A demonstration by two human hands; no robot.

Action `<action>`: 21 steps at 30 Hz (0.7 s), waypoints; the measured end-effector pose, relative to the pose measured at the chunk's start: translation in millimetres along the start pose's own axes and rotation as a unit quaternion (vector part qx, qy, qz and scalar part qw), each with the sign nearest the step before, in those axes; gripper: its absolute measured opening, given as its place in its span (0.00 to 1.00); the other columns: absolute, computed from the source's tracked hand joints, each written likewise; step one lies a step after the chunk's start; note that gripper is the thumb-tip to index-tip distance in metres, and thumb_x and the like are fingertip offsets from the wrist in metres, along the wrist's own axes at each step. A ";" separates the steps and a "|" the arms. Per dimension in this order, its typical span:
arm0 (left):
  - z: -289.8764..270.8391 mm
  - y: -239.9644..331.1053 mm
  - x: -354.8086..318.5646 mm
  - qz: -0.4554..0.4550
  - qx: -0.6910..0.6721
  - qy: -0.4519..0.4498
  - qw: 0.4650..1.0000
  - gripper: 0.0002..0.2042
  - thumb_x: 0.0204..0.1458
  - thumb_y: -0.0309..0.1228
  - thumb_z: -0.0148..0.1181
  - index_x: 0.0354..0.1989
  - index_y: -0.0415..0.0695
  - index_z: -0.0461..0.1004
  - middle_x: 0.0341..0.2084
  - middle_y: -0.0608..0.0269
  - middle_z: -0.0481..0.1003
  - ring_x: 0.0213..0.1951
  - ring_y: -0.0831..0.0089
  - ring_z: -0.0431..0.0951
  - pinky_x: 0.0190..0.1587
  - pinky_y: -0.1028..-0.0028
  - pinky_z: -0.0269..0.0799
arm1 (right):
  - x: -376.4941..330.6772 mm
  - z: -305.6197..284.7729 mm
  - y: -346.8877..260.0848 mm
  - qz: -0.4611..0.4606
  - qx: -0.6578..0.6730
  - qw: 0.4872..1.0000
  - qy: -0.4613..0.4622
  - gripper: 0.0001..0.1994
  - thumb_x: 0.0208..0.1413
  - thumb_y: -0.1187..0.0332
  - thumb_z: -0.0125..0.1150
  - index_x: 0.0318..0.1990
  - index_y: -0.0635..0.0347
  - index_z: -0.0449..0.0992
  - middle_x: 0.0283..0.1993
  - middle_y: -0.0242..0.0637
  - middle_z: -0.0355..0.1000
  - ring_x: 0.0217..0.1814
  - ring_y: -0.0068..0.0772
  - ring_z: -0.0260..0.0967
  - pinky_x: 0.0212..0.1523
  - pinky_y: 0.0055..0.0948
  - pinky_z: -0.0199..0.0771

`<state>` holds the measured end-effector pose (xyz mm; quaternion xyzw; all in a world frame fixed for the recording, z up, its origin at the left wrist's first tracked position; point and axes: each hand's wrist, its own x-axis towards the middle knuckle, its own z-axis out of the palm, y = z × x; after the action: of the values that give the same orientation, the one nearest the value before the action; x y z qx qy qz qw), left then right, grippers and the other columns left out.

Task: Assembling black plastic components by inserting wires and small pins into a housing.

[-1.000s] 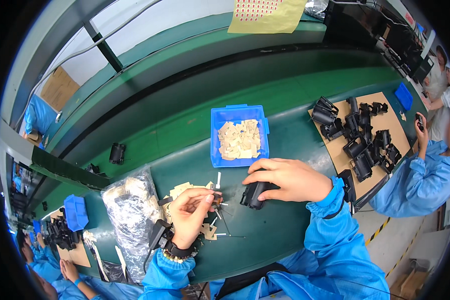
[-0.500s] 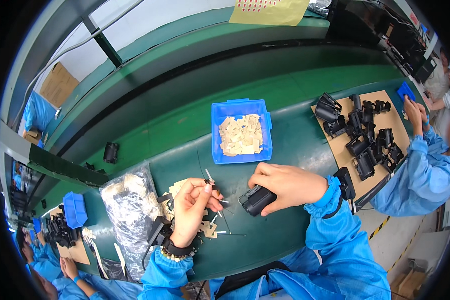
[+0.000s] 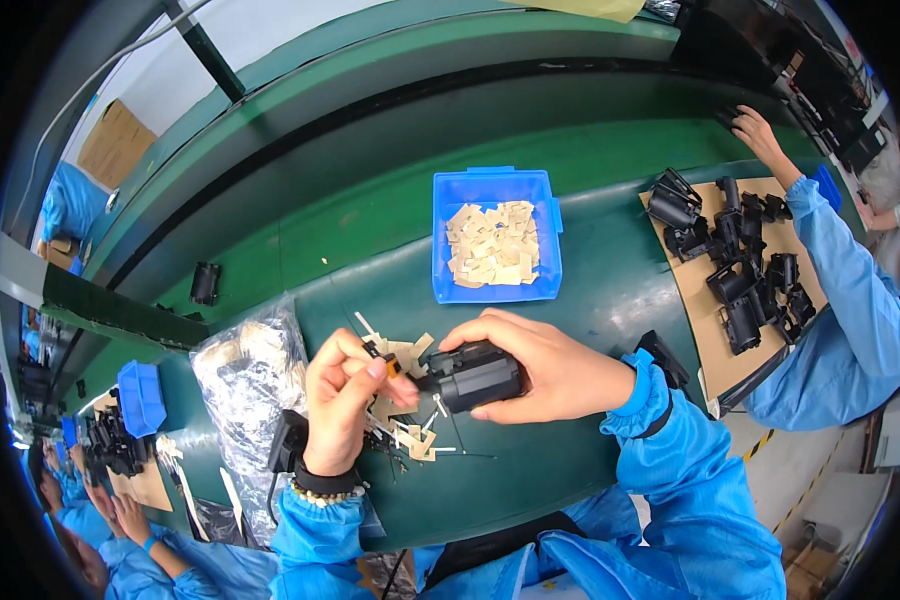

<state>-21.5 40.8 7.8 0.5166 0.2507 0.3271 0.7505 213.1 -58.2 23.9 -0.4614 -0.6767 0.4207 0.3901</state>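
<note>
My right hand [image 3: 555, 375] is wrapped around a stubby black plastic cylindrical housing [image 3: 475, 377], fingers curled over its top and thumb under it, holding it just above the green tabletop [image 3: 610, 290]. My left hand [image 3: 342, 395] is pressed together at the fingertips, pinching a small thin beige piece with a dark tip [image 3: 382, 355], right at the open end of the housing. From here I judge the risk to be in that pinch: the piece is slight and mostly hidden by my fingers, so it could tilt, miss the opening or slip down. It would then land among the loose beige card pieces and thin pins [image 3: 410, 435] lying scattered right below both hands, where it would be hard to pick out. The crinkled clear plastic bag [image 3: 250, 375] lies near my left wrist and could be snagged. Further out, the blue plastic bin of beige pieces [image 3: 495, 240] sits beyond my hands, and the brown cardboard sheet with black parts [image 3: 735, 260] lies by a co-worker's sleeve [image 3: 850, 300].
</note>
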 end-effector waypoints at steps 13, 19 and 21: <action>15.8 -14.2 -4.1 -0.109 0.115 -0.087 0.984 0.05 0.57 0.21 0.60 0.32 0.40 0.70 0.21 0.68 0.75 0.24 0.85 0.75 0.28 0.85 0.67 | 2.0 5.9 4.3 0.008 -0.048 0.996 0.079 0.29 0.44 0.73 0.67 0.57 0.58 0.65 0.52 0.45 0.66 0.55 0.50 0.67 0.55 0.39 0.68; 15.2 -20.1 -2.9 -0.087 0.110 -0.069 0.988 0.05 0.55 0.20 0.62 0.32 0.40 0.70 0.27 0.69 0.74 0.28 0.85 0.75 0.32 0.84 0.70 | 2.2 9.7 5.1 0.018 -0.051 0.995 0.082 0.30 0.42 0.78 0.67 0.57 0.59 0.67 0.52 0.41 0.67 0.56 0.43 0.69 0.54 0.34 0.71; 14.3 -25.7 -2.3 -0.071 0.106 -0.065 0.990 0.06 0.54 0.19 0.62 0.33 0.40 0.70 0.31 0.67 0.75 0.31 0.84 0.76 0.35 0.83 0.72 | 0.5 9.3 4.2 0.018 -0.045 0.996 0.080 0.30 0.42 0.78 0.67 0.57 0.59 0.67 0.52 0.41 0.66 0.56 0.43 0.69 0.54 0.34 0.71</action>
<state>-6.9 23.8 -11.3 0.5946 0.2708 0.2102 0.7272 205.7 -58.7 16.9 -0.5231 -0.6530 0.3582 0.4144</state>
